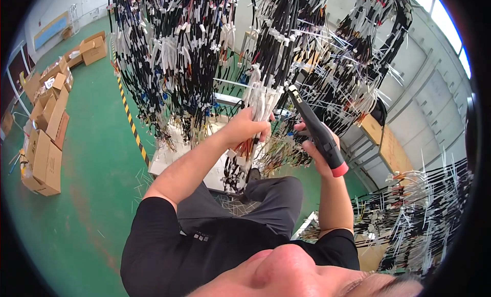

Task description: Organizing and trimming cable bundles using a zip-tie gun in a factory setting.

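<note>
My left hand is closed around a hanging bundle of wire harnesses, black with white sleeves and connectors. Its loose lower ends, with orange and black wires, dangle below my fist. In my right hand is a black cable tie gun with a red rear end. The gun's metal-tipped nose points up and left, close to the right side of the bundle but seemingly apart from it. A white cable tie sticks out leftward from the bundle.
Dense hanging harnesses fill the area ahead, with more to the right and another rack of them at lower right. Opened cardboard boxes line the left. A yellow-black floor stripe and wooden-topped tables flank me.
</note>
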A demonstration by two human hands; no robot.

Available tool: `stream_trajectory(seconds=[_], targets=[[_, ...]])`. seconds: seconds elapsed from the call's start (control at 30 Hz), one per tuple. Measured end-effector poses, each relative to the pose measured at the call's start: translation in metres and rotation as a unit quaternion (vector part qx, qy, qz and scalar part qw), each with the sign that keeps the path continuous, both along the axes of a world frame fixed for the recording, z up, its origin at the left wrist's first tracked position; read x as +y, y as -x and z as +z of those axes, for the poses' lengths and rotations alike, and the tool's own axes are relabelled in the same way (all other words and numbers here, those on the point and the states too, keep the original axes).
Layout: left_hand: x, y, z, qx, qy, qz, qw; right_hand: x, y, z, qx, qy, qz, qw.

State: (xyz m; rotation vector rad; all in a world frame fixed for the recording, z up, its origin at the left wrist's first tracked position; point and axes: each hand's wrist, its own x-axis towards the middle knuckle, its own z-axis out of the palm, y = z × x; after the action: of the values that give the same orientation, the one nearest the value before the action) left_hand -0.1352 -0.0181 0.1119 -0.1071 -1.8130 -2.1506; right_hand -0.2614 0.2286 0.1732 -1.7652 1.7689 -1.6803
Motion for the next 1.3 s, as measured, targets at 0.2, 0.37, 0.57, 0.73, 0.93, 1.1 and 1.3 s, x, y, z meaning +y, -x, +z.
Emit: stream_trajectory(seconds=[0.2,0.37,0.57,0.73,0.93,1.1,1.3], targets=[[0.013,0.012,-0.004,-0.06,0.2,0.288,0.935,0.002,0.021,0.063,0.075,-0.153,-0.043,0.984],[0.004,0.023,-0.024,-0.017,0.331,0.422,0.844,-0.012,0.033,0.097,0.13,-0.231,-0.021,0.964],[-0.001,0.017,-0.024,-0.04,0.4,0.444,0.801,-0.031,0.021,0.114,0.25,-0.274,-0.043,0.928],[0.003,0.001,-0.01,-0.05,0.388,0.428,0.815,-0.036,0.037,0.111,0.251,-0.248,0.012,0.936],[-0.003,-0.009,-0.004,-0.059,0.382,0.393,0.834,-0.038,0.04,0.125,0.292,-0.284,0.021,0.913],[-0.006,-0.014,-0.007,0.008,0.316,0.353,0.881,-0.041,0.05,0.126,0.245,-0.303,0.046,0.92],[-0.013,-0.021,-0.001,-0.021,0.277,0.284,0.918,-0.038,0.071,0.132,0.09,-0.344,0.062,0.933]])
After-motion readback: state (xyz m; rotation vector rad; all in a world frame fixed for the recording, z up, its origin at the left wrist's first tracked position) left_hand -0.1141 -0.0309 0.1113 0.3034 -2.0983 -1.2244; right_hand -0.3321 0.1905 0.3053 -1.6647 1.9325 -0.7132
